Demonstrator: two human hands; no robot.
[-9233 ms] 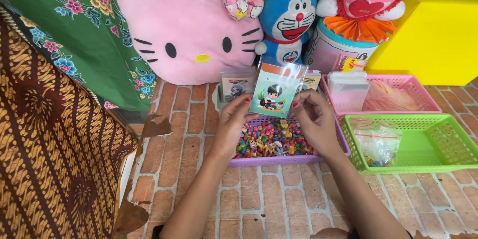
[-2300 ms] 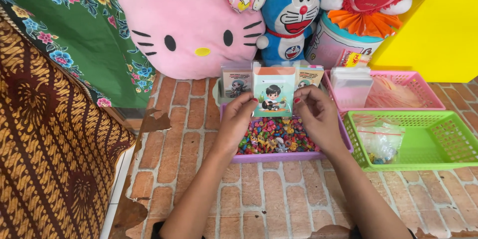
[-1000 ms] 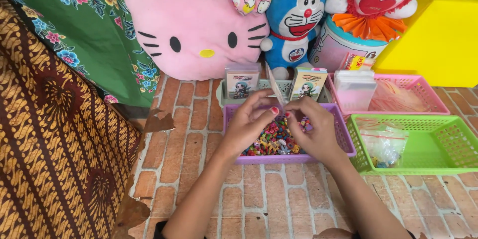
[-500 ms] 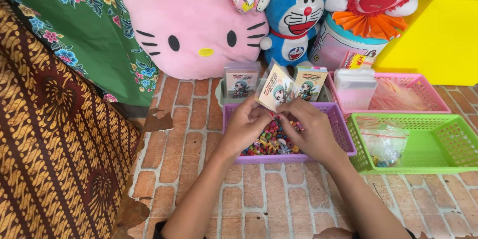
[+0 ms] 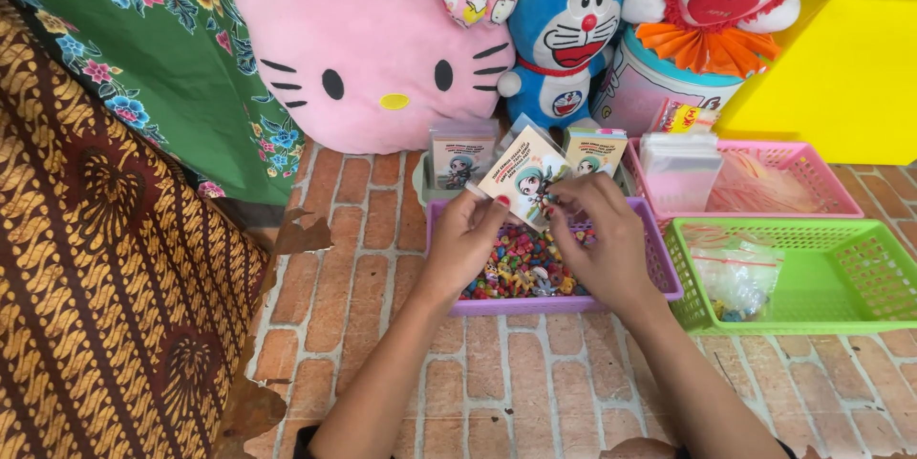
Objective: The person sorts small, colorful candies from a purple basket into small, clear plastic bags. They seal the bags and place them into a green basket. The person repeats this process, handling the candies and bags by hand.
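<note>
Both hands are raised over a purple basket (image 5: 659,273) filled with several small colourful beads (image 5: 521,268). My left hand (image 5: 466,241) and my right hand (image 5: 602,234) together pinch a small printed card (image 5: 523,175) with a cartoon figure, tilted above the basket's far rim. Behind it, two stacks of similar cards (image 5: 461,155) stand upright in a small tray.
A green basket (image 5: 841,273) holding a plastic bag of beads sits to the right, with a pink basket (image 5: 793,182) of clear bags behind it. Plush toys (image 5: 373,48), a yellow box (image 5: 841,58) and patterned cloth (image 5: 105,258) border the brick-patterned floor.
The card went from upright and facing me to lowered at the basket, and now it is lifted and tilted again. Both hands stayed over the purple basket.
</note>
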